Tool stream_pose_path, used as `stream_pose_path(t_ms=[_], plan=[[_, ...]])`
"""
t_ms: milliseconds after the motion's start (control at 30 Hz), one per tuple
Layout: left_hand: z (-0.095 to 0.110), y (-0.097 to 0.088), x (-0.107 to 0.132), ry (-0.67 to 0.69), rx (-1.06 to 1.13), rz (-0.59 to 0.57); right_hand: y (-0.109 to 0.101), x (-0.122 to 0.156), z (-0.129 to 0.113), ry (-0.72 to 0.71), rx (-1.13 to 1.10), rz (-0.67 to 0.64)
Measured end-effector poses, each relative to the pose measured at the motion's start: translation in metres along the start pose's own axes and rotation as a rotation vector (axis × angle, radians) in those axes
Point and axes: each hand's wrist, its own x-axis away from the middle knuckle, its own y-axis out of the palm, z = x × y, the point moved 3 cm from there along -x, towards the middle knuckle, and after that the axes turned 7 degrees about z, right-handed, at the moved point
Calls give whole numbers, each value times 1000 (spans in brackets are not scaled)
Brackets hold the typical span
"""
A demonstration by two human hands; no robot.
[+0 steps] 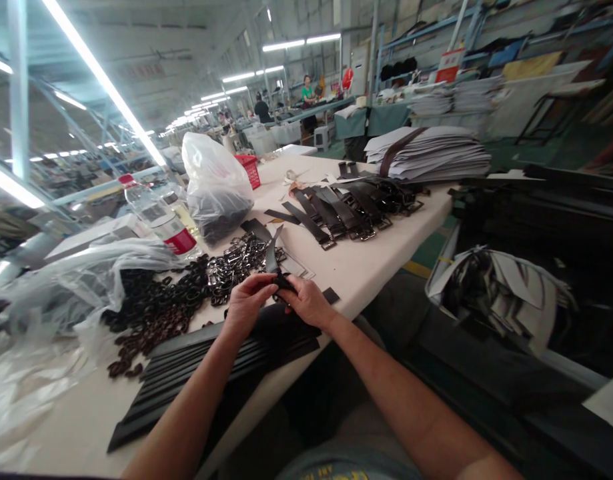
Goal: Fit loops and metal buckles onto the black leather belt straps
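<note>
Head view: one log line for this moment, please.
left hand: grips black strap | right hand: grips black strap | beyond: buckle pile | under wrists: strap stack

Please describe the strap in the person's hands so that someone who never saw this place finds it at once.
Start at the long white table, at its near edge, where the left hand and right hand meet. The dark strap pinched between them is the only one standing up; the stacked straps beneath lie flat.
</note>
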Motion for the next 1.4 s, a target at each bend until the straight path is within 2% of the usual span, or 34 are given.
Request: stream_pose_path(t_ms=[133, 200, 367, 600, 800, 967, 1067, 1300, 1400], plan=[[9, 0, -2, 268, -262, -101, 0, 0, 0, -26, 2, -18], [9, 1, -2, 349, -359, -124, 1, 0, 1, -25, -2, -7], [5, 5, 2, 458, -486, -129, -1, 0, 1, -28, -38, 25], [12, 5, 8, 623, -585, -242, -9, 1, 0, -19, -219, -13], [12, -3, 10, 536, -578, -142, -8, 3, 0, 13, -282, -27], [17, -1, 10, 535, -467, -135, -8, 3, -1, -5, -247, -9], [19, 2, 10, 488, -388, -115, -9, 3, -2, -5, -250, -4], [6, 5, 9, 58, 0, -83, -6, 3, 1, -28, -203, -21], [3, 5, 8, 4, 7, -56, -6, 4, 1, -17, -209, -24]])
